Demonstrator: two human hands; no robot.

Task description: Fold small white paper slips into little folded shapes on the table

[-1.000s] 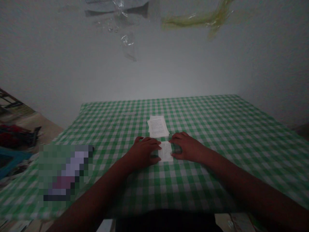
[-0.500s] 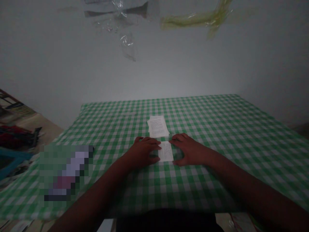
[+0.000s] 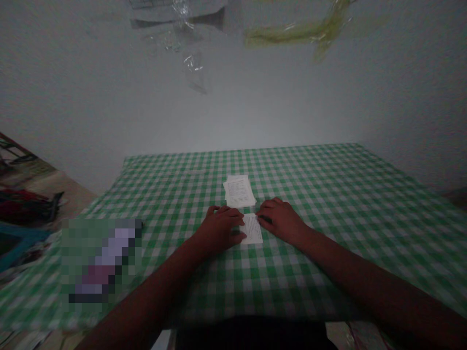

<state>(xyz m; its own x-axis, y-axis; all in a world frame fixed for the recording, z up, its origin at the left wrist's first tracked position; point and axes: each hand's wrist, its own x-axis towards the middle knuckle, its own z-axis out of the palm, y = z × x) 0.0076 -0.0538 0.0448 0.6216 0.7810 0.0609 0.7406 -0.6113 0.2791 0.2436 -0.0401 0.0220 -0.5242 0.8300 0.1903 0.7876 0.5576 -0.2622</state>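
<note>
A small printed sheet of paper (image 3: 252, 229) lies flat on the checked cloth between my hands. My left hand (image 3: 221, 227) rests at its left side, fingers and thumb apart, with the fingertips and thumb tip touching the paper's left part. At the upper right corner of the sheet is my right hand (image 3: 280, 218), its thumb and fingertips drawn together on the paper's edge. Just beyond the sheet lies a loose, slightly fanned stack of printed papers (image 3: 239, 191), which neither hand holds.
A green and white checked tablecloth (image 3: 328, 184) covers the table up to the wall (image 3: 284, 97). On the left lies a pixelated, dark-edged flat object (image 3: 109, 257). Tape strips (image 3: 288, 35) cling to the wall. Red and blue items are on the floor at left.
My right thumb has moved up from the sheet's lower right corner to meet the fingers near its upper right corner. The left thumb has slid slightly onto the paper.
</note>
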